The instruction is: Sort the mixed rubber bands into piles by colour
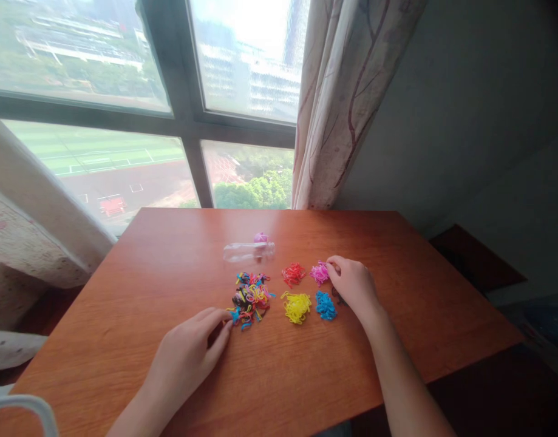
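Note:
A mixed pile of small coloured rubber bands (252, 297) lies mid-table. At its near left edge my left hand (192, 340) has thumb and forefinger closed on a blue rubber band (235, 315). My right hand (354, 285) is at the right edge of a pink rubber band pile (319, 272), fingertips pinched together; what they hold, if anything, is hidden. Left of it sits a red pile (294, 275). Nearer to me are a yellow pile (297, 308) and a blue pile (325, 306). Some black bands (337, 295) show partly beneath my right hand.
A clear plastic bottle (242, 252) lies on its side behind the piles, with a pink object (261, 238) just behind its right end. The wooden table (124, 291) reaches a window, with curtains (328, 121) at both sides. A white curved object (28, 403) stands at the lower left.

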The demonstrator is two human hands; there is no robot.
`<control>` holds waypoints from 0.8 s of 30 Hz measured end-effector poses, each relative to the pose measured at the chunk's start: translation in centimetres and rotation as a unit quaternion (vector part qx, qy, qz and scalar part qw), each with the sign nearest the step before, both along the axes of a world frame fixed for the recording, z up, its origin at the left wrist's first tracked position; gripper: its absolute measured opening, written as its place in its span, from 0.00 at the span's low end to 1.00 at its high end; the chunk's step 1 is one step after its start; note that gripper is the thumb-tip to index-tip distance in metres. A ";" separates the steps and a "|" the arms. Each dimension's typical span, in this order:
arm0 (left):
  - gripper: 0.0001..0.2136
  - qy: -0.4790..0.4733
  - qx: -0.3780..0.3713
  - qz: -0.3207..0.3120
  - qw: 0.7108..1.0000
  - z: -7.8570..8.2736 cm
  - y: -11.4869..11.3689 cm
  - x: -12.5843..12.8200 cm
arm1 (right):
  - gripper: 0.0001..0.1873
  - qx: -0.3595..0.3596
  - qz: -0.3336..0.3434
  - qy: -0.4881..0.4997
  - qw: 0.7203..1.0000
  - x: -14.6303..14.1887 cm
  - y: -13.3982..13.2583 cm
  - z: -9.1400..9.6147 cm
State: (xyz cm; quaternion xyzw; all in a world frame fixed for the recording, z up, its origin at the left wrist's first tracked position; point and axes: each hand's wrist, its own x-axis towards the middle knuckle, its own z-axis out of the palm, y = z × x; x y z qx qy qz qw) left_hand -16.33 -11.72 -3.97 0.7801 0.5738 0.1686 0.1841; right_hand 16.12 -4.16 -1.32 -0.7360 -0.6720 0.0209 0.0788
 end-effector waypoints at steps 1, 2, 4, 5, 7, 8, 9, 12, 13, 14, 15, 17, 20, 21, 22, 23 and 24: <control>0.12 0.003 -0.003 0.000 1.000 0.0 0.0 0.1 | 0.11 0.004 0.002 0.004 1.000 -0.2 -0.4 0.1; 0.12 0.004 -0.005 0.000 1.000 0.1 0.0 0.1 | 0.11 0.011 0.006 0.011 1.000 -0.6 -0.8 0.1; 0.12 0.004 -0.007 0.000 1.000 0.1 -0.1 0.2 | 0.11 0.031 0.021 0.040 0.998 -1.6 -1.9 -0.1; 0.12 0.004 -0.006 0.000 1.000 0.2 -0.1 0.2 | 0.11 0.047 0.034 0.067 0.996 -2.4 -2.7 -0.2; 0.11 -0.001 -0.001 0.004 1.000 0.1 -0.2 0.2 | 0.11 0.074 0.072 0.128 0.986 -4.2 -4.3 -0.6; 0.11 -0.004 0.002 0.008 1.000 0.1 -0.2 0.1 | 0.11 0.080 0.094 0.155 0.980 -5.2 -5.1 -0.9; 0.10 -0.007 0.004 0.013 1.000 0.1 -0.3 0.1 | 0.11 0.079 0.118 0.180 0.973 -6.2 -5.9 -1.1; 0.09 -0.011 0.008 0.033 0.999 -0.1 -0.2 0.0 | 0.11 0.065 0.163 0.231 0.957 -8.9 -8.0 -2.1; 0.09 -0.009 0.009 0.039 0.999 -0.2 -0.2 0.0 | 0.11 0.060 0.169 0.237 0.955 -9.6 -8.5 -2.5; 0.09 -0.007 0.011 0.043 0.999 -0.2 -0.2 0.0 | 0.11 0.057 0.172 0.241 0.953 -10.2 -8.9 -2.8; 0.09 -0.004 0.011 0.044 0.999 -0.2 -0.2 0.0 | 0.11 0.055 0.173 0.245 0.952 -10.7 -9.2 -3.2; 0.09 0.003 0.004 0.038 0.999 -0.1 -0.2 0.1 | 0.11 0.054 0.174 0.247 0.952 -11.2 -9.6 -4.0; 0.09 0.021 -0.008 0.025 0.999 0.0 -0.1 0.3 | 0.10 0.059 0.176 0.241 0.953 -11.4 -9.8 -4.9; 0.09 0.028 -0.010 0.024 0.999 0.0 -0.1 0.3 | 0.10 0.062 0.178 0.239 0.952 -11.4 -9.8 -5.0; 0.09 0.035 -0.011 0.023 0.999 0.0 -0.1 0.4 | 0.09 0.064 0.180 0.239 0.952 -11.3 -9.8 -5.1; 0.10 0.041 -0.011 0.022 0.999 0.0 -0.1 0.4 | 0.09 0.065 0.183 0.240 0.951 -11.3 -9.8 -5.2; 0.10 0.046 -0.012 0.021 0.999 0.0 -0.1 0.4 | 0.08 0.066 0.184 0.240 0.951 -11.3 -9.8 -5.2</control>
